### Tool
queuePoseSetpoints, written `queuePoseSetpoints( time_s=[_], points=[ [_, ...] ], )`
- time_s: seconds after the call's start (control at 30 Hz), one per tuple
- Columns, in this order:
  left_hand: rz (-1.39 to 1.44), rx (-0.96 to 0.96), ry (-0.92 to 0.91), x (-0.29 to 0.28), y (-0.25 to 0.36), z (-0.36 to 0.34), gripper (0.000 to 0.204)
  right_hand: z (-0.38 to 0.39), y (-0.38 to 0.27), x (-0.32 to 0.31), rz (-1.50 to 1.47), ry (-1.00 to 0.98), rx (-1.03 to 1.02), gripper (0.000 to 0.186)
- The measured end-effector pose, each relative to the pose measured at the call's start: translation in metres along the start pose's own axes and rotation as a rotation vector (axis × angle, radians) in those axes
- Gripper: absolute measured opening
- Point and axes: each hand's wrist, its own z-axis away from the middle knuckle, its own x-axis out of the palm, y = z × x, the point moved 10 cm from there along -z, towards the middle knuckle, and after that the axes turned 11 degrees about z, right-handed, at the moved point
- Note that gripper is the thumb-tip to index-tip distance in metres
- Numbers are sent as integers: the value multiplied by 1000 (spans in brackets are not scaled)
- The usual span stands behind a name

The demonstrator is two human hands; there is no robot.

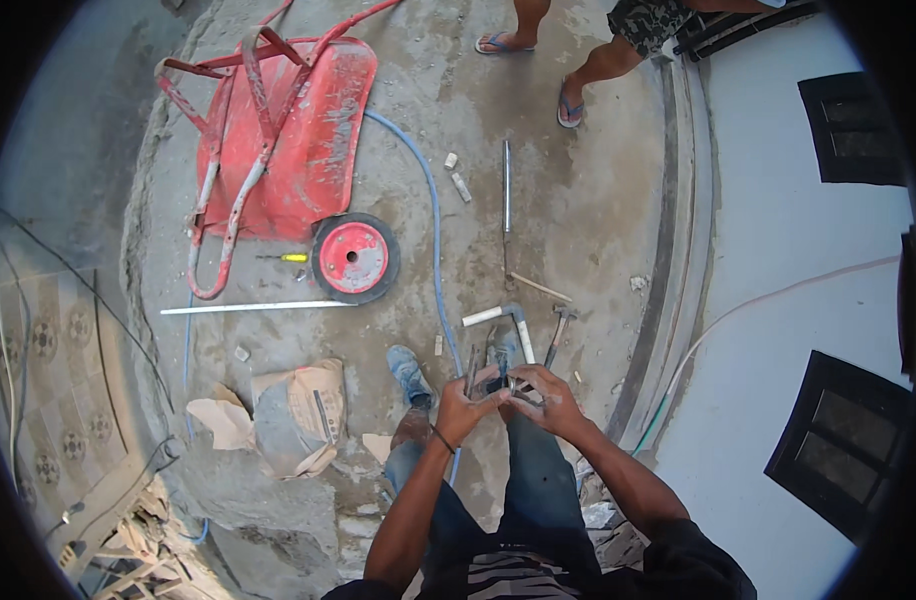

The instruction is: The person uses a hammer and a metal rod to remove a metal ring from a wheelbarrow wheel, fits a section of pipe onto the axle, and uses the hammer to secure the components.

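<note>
My left hand (463, 410) is closed near my legs, with a thin metal piece (474, 365) standing up from it. My right hand (548, 405) meets it, fingers closed on a small metal part (514, 388) too small to name. Beyond my hands on the concrete lie a white pipe with a grey elbow (525, 340), a hammer (558, 335) and a wooden stick (543, 288). Higher up lies a shiny metal tube (506, 185).
An overturned red wheelbarrow (313, 110), wheel (354, 258), yellow screwdriver (294, 257), blue hose (435, 230) and white pipe (248, 306) lie forward-left. A paper sack (300, 410) is by my left foot. Another person's legs (603, 70) stand ahead; a white wall (778, 260) borders the right.
</note>
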Motion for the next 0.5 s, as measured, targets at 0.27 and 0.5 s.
queuePoseSetpoints(
  time_s=[0.27,0.5],
  points=[
    [415,150,157,-71,-163,-244,36,-87,394,68,-80,186,392,49],
    [96,282,-13,-48,-225,-364,47,-142,519,127,-128,259,201,43]
  ],
)
